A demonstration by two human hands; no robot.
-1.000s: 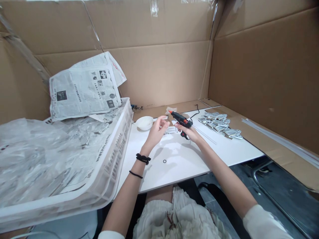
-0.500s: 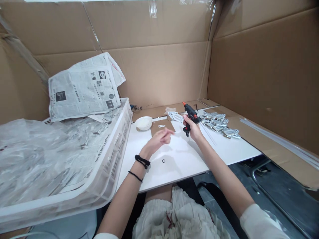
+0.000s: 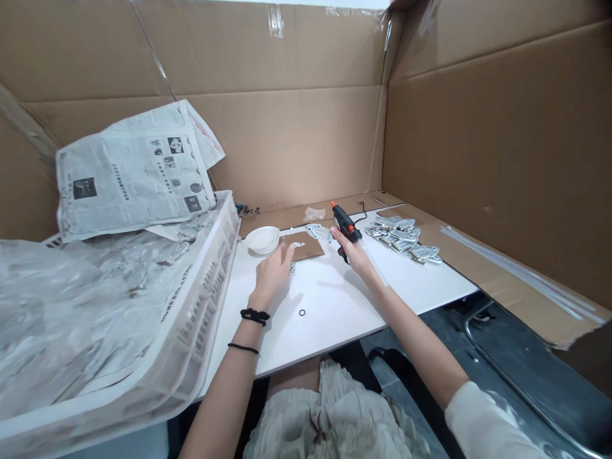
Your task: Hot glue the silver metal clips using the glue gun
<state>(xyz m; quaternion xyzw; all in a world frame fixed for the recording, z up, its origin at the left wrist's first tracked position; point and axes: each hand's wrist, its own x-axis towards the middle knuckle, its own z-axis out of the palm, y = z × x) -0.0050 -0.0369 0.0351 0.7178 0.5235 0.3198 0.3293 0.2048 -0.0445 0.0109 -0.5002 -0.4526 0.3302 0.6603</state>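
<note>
My right hand (image 3: 351, 248) is wrapped around the grip of a black glue gun (image 3: 347, 223), whose orange nozzle points up and away. A clear glue stick (image 3: 380, 271) trails from its rear end. My left hand (image 3: 272, 274) is by the front edge of a white bowl (image 3: 262, 240), beside a brown cardboard piece (image 3: 310, 248). Its fingers are drawn together, and what they hold, if anything, is hidden. Small white pieces (image 3: 298, 244) lie on the cardboard. Just right of the left hand shows a small greyish item (image 3: 292, 268). A pale, flat, pointed piece (image 3: 319, 233) lies behind the cardboard.
Several silvery-white clip-like pieces (image 3: 401, 236) are heaped at the right of the white board (image 3: 335, 306). A small black ring (image 3: 301, 312) lies near its front. At left stands a white plastic crate (image 3: 210, 306) with plastic bags and newspaper (image 3: 138, 172). Cardboard walls (image 3: 296, 140) surround the table.
My left hand has moved left, from in front of the cardboard to the bowl's edge. My right hand still holds the glue gun. The whole view has shifted slightly.
</note>
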